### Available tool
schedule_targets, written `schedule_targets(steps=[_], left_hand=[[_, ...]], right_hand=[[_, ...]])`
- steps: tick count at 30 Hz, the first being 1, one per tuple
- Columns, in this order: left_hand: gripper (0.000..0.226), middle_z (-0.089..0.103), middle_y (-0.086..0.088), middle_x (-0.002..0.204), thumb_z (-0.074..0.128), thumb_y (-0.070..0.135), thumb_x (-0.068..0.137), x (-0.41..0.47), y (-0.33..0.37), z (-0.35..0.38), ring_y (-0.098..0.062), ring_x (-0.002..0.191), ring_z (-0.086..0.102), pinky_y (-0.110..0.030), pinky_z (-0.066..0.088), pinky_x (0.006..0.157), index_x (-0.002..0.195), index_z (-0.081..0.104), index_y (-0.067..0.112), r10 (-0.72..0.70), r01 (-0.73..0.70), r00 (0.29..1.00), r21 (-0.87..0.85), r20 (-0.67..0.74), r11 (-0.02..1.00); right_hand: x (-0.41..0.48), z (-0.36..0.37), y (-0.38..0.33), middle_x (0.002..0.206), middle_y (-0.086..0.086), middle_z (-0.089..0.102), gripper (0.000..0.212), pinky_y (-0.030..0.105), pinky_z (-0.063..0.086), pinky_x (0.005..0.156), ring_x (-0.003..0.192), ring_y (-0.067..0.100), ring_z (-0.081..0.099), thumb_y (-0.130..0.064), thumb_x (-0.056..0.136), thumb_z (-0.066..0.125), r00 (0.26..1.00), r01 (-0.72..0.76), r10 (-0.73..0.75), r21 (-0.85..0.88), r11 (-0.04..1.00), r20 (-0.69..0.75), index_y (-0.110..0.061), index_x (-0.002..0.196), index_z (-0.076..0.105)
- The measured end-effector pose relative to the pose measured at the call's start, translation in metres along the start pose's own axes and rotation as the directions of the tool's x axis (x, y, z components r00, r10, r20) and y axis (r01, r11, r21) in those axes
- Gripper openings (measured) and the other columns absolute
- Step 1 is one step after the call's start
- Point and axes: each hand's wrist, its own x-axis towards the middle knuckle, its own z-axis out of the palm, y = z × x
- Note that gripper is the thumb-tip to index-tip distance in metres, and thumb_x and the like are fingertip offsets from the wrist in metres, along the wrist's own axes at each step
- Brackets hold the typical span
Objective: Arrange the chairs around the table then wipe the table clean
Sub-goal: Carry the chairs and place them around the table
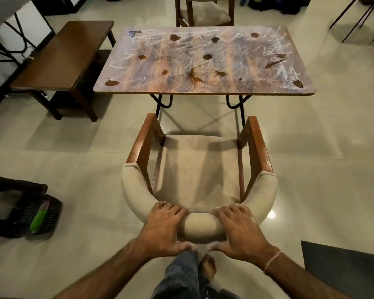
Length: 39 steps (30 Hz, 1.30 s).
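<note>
On the floor at the far left a black basket (38, 214) with something green in it is lying, and beyond it a dark wooden bench (61, 57) is standing just beside the left edge of the table (203, 93). The left hand (164, 226) is being curled over the padded backrest (201, 225) of the near chair (199, 169), fingers draped over the top and thumb tucked behind. The chair is being held square to the table's near edge, its armrests pointing at the black legs and its seat not yet under the top. A second chair (205, 11) is already standing at the far edge. The tabletop is being left smeared with brown spots (195, 75) and white scribbles; wiping is judged to come later. The right hand (240, 227), a thread band (272, 258) at its wrist, is gripping the backrest in the same way, close beside the left. For a clean push, equal pressure should be applied through both hands so the chair is not being skewed, and the armrests should be steered between the table legs. At the lower right a dark mat (343, 268) is lying.
</note>
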Motion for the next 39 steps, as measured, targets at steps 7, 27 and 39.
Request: schedule_targets(steps=[7,27,39], left_hand=[[0.072,0.052,0.005,0.144,0.072,0.059,0.081,0.01,0.007,-0.016,-0.018,0.133,0.045,-0.04,0.026,0.117,0.142,0.043,0.034,-0.013,0.005,0.996,0.091,0.092,0.996],[0.054,0.064,0.005,0.13,0.067,0.052,0.087,0.068,-0.005,-0.029,-0.017,0.124,0.054,-0.039,0.032,0.11,0.136,0.055,0.031,0.047,-0.045,0.999,0.116,-0.011,0.992],[0.054,0.065,0.004,0.13,0.069,0.05,0.087,0.108,-0.029,-0.041,-0.017,0.125,0.054,-0.041,0.03,0.111,0.136,0.054,0.031,0.007,-0.007,1.0,0.096,0.004,0.995]], right_hand=[[0.006,0.01,0.001,0.096,-0.007,0.068,0.073,0.047,0.056,0.082,0.086,0.018,0.064,-0.045,0.04,0.089,0.996,-0.039,0.034,-0.059,0.998,-0.078,-0.032,0.106,0.062],[0.052,-0.017,0.033,0.093,-0.007,0.069,0.05,0.051,0.049,0.089,0.088,0.017,0.062,-0.035,0.057,0.08,0.992,-0.084,0.077,-0.07,0.994,-0.099,-0.033,0.104,0.066],[0.1,-0.019,0.045,0.117,-0.002,0.065,0.046,0.051,0.031,0.107,0.111,0.021,0.052,-0.035,0.079,0.067,0.991,-0.132,0.132,-0.074,0.988,-0.006,-0.032,0.124,0.058]])
